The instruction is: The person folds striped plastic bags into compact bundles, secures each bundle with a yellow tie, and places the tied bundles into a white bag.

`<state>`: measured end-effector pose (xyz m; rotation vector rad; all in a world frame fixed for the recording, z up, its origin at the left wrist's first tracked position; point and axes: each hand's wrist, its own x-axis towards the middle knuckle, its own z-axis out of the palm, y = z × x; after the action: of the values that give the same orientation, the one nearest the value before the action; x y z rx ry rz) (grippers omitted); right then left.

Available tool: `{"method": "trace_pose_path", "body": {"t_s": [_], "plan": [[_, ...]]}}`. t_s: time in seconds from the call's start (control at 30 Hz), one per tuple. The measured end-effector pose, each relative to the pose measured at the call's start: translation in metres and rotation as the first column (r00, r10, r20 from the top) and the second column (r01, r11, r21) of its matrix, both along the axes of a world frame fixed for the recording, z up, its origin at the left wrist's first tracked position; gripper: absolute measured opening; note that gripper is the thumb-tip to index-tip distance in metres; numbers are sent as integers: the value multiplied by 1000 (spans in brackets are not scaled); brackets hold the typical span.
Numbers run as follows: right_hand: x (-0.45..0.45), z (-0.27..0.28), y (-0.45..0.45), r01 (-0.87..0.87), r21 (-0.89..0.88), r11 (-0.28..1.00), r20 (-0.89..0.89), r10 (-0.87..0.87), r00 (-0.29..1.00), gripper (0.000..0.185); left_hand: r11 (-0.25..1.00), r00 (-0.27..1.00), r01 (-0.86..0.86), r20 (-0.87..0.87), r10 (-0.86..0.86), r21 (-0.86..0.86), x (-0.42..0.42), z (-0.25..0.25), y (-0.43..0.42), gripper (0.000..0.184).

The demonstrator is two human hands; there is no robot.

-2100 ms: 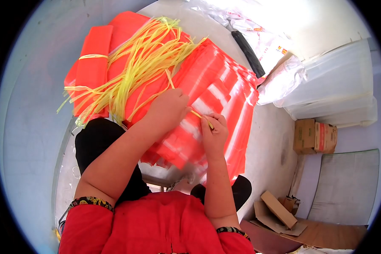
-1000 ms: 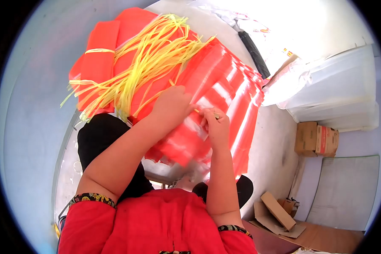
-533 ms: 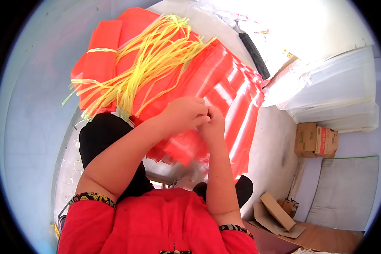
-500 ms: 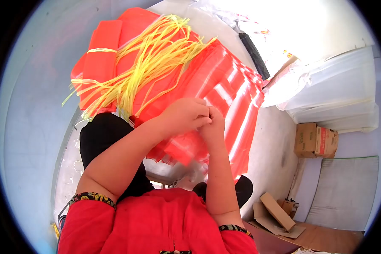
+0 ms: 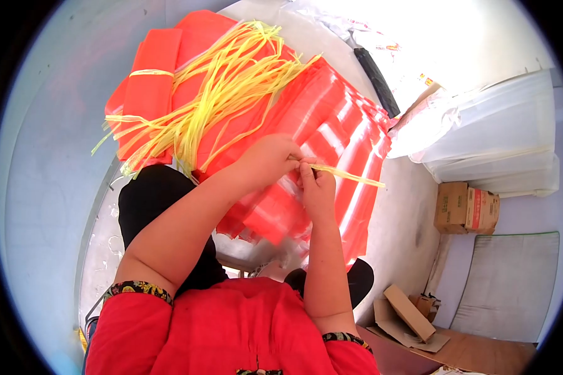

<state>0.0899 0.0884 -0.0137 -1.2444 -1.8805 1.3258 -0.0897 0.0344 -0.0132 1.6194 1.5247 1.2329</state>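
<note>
A thin yellow plastic tie strip (image 5: 353,177) runs out to the right from between my fingertips, over the orange sheets. My left hand (image 5: 272,157) is closed in a pinch on the strip's near end. Right beside it, my right hand (image 5: 318,187) pinches the same strip between thumb and fingers; the two hands nearly touch. Below them lies a stack of glossy orange plastic sheets (image 5: 356,134). A loose bundle of yellow strips (image 5: 231,81) rests on the orange material to the left, next to a folded orange bundle (image 5: 149,94) tied with a yellow band.
The stack lies close to my black-clad knee (image 5: 153,200). A dark roll (image 5: 376,81) is on the floor beyond it. To the right are a cardboard box (image 5: 451,207), white translucent sheeting (image 5: 500,137) and opened cardboard (image 5: 413,315). A pale blue wall (image 5: 44,169) rises at left.
The yellow strip now shows stretching right from my fingers; before, it was not visible. My right hand has turned and lowered slightly, and its fingers have shifted against my left hand.
</note>
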Motion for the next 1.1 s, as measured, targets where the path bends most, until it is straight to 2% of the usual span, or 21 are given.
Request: {"method": "trace_pose_path", "body": {"t_s": [0.17,0.27,0.37,0.47,0.57,0.67,0.77,0.97,1.1], "plan": [[-3,-6,-2,27,-73,997,-321,-49,946,11,983,990,-81,100,98,-167,5,7,-1,16],[3,-11,2,8,-58,998,-195,-19,981,14,982,994,-95,42,103,-161,8,-1,3,17],[-2,-12,-3,39,63,997,-188,-27,982,23,996,978,-79,-198,69,-45,10,-3,2,16],[1,-26,-1,64,161,985,-159,-38,987,28,983,890,58,-455,29,175,2,2,-6,13],[-1,-20,-6,69,170,983,-140,-45,989,26,963,860,109,-509,33,246,-1,4,-11,12],[-1,-14,-7,40,341,939,-51,-24,998,21,989,960,23,-281,19,146,2,0,-11,13],[-4,-10,-11,67,349,935,-87,-39,995,18,995,990,-59,-122,69,82,5,-1,-13,14],[-8,-5,-15,77,467,881,-106,-31,994,15,994,993,-94,-74,97,48,8,-4,-9,15],[-8,-8,-16,154,101,983,-243,-125,962,18,985,984,-173,-37,173,7,11,-10,-6,15]]}}
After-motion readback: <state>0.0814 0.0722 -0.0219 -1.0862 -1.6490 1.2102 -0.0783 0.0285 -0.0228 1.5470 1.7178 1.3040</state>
